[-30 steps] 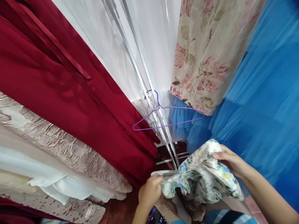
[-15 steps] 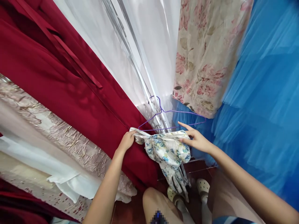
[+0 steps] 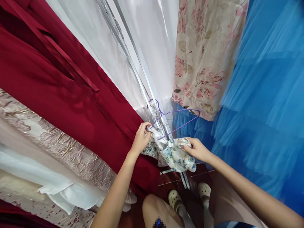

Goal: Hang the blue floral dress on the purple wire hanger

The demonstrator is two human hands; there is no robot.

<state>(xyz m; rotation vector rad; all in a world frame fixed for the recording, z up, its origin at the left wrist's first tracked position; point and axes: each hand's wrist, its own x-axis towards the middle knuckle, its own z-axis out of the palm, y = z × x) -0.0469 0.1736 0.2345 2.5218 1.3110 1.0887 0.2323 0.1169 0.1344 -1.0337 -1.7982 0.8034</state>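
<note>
A small white garment [image 3: 180, 157] with a blue and yellow floral print hangs between my two hands, its body bunched up. My left hand [image 3: 142, 136] pinches its left part up near the left arm of a purple wire hanger [image 3: 180, 110]. That left end of the hanger is covered by the cloth and my fingers. My right hand [image 3: 198, 149] grips the garment's right top edge, below the hanger. The hanger's right arm sticks out bare above that hand, and its hook lies by the pale metal poles.
Slanting metal poles [image 3: 137, 59] run down to the floor behind the hanger. Around them hang a dark red dress [image 3: 78, 104], a white gown [image 3: 156, 63], a pink-flowered beige dress [image 3: 201, 69] and a blue tulle dress [image 3: 263, 120]. Cream clogs [image 3: 175, 199] stand on the tiled floor [image 3: 166, 180] below.
My left hand has moved right and up, bringing the garment's left part onto or against the hanger's left end. The hanger has tilted, and my right hand's fingers have closed on the cloth.
</note>
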